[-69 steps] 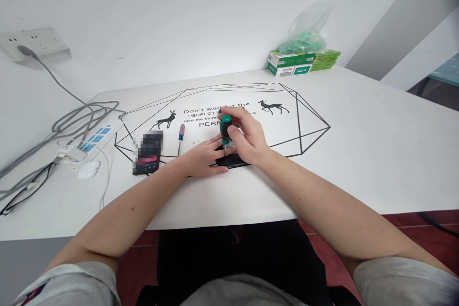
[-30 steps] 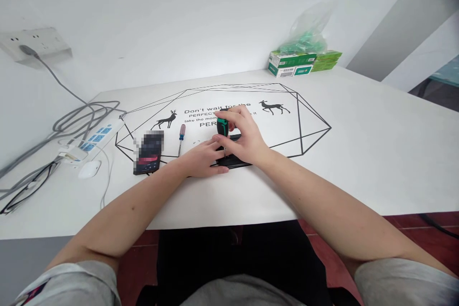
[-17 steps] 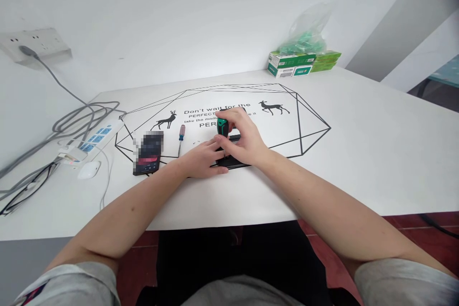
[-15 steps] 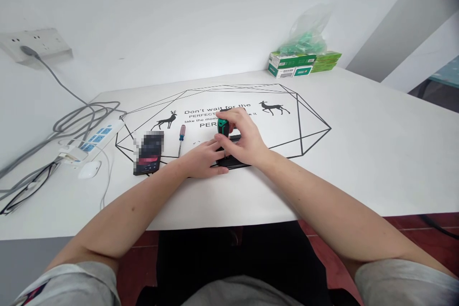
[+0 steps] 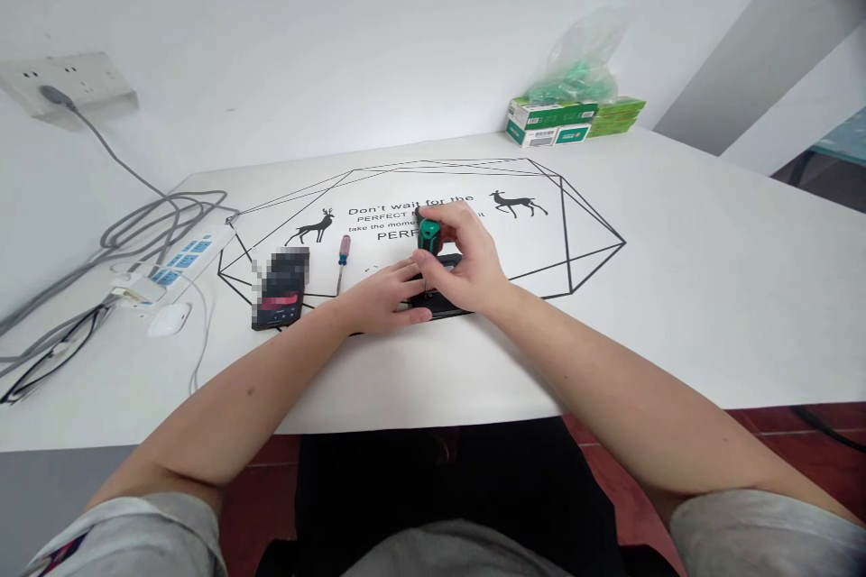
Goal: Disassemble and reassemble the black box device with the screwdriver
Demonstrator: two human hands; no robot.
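A green and black screwdriver [image 5: 428,236] stands upright with its shaft down on a flat black object [image 5: 447,310]. My right hand [image 5: 470,261] is closed round its handle, thumb on the near side. My left hand [image 5: 385,297] lies on the left part of the black object, fingers reaching to the screwdriver's shaft; whether its fingertips pinch anything is hidden. A smaller screwdriver [image 5: 344,254] with a red and blue handle lies left of the black object, and a few tiny dark pieces [image 5: 372,270] lie between them.
Further left are a phone [image 5: 280,288], a white earbud case [image 5: 169,318], a power strip [image 5: 182,261] with grey cables, and glasses [image 5: 58,353]. Green and white boxes [image 5: 551,122] under a plastic bag [image 5: 578,63] stand at the back right.
The screwdriver's handle and my right hand have shifted slightly to the right, and the handle's top now tilts more towards the camera. My left hand has barely moved.
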